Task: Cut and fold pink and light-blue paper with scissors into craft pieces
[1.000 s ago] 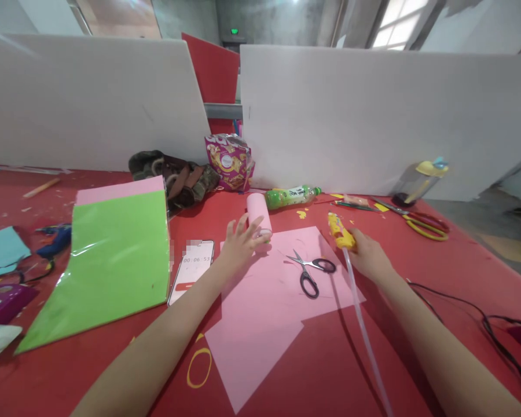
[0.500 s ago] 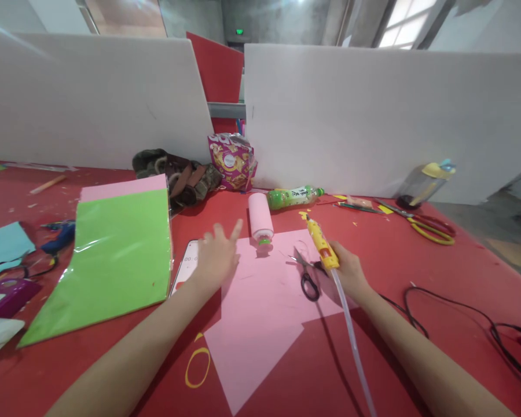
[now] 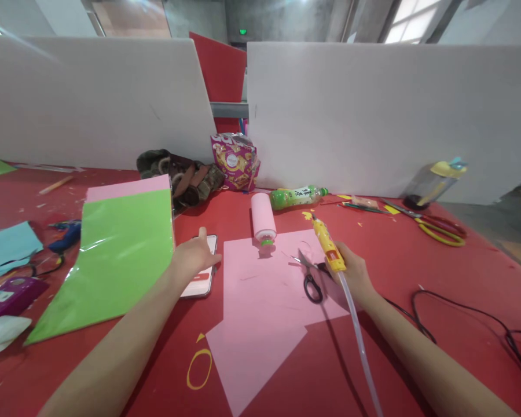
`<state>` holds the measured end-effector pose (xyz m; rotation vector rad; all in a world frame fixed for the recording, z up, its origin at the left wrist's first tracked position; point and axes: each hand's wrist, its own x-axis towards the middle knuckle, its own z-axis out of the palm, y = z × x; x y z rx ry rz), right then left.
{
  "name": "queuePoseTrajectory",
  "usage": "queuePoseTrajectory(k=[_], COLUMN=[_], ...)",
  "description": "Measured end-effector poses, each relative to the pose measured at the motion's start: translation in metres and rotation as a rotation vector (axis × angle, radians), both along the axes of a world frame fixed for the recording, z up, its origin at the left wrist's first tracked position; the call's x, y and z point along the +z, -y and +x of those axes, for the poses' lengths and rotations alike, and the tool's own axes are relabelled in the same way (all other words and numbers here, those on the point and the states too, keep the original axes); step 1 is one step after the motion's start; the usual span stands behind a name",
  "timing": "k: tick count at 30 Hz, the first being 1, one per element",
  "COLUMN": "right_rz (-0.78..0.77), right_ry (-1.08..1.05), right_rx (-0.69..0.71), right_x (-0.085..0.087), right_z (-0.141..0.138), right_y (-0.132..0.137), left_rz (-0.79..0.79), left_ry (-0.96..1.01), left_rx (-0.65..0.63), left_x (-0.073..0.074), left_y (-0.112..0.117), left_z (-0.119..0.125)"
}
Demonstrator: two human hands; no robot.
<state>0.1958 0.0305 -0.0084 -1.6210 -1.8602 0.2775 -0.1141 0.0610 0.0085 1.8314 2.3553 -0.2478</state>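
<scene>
the right hand [image 3: 355, 271] grips a yellow glue gun [image 3: 329, 244] above a pink sheet [image 3: 260, 301], the gun's long axis slanting, nozzle [image 3: 314, 217] pointing away and left. the left hand [image 3: 190, 255], fingers loose, is over a phone [image 3: 200, 285], contact unclear. beyond, a pink-wrapped bottle [image 3: 263, 213] lies lengthwise on the desk [image 3: 399, 260], green cap [image 3: 266, 242] nearest.

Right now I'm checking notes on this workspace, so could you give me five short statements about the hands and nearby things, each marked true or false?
1. The right hand holds a yellow glue gun. True.
2. Black-handled scissors lie on pink paper, and the left hand covers part of a phone. True.
3. The scissors are fully closed. False: their blades are apart.
4. A pink cylinder lies beside a green bottle. True.
5. The green bottle stands upright. False: it lies on its side.
</scene>
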Motion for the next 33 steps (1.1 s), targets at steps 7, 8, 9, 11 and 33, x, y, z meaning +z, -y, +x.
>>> queuePoseTrajectory(k=[7, 8, 9, 11, 33], right_rz=[0.018, 0.018, 0.019, 0.019, 0.045], right_ry=[0.021, 0.025, 0.028, 0.030, 0.023], right_rx=[-0.027, -0.026, -0.025, -0.018, -0.014], right_x=[0.002, 0.002, 0.002, 0.002, -0.001], right_z=[-0.005, -0.005, -0.005, -0.005, 0.001], right_y=[0.003, 0.004, 0.003, 0.003, -0.007], left_rz=[0.095, 0.108, 0.119, 0.135, 0.514], left_ry=[0.017, 0.023, 0.029, 0.043, 0.286], left_rx=[0.079, 0.088, 0.093, 0.095, -0.974], left_x=[-0.008, -0.008, -0.008, -0.009, -0.018], left_y=[-0.030, -0.033, -0.036, -0.041, -0.034], left_z=[-0.003, -0.001, 0.001, 0.006, 0.049])
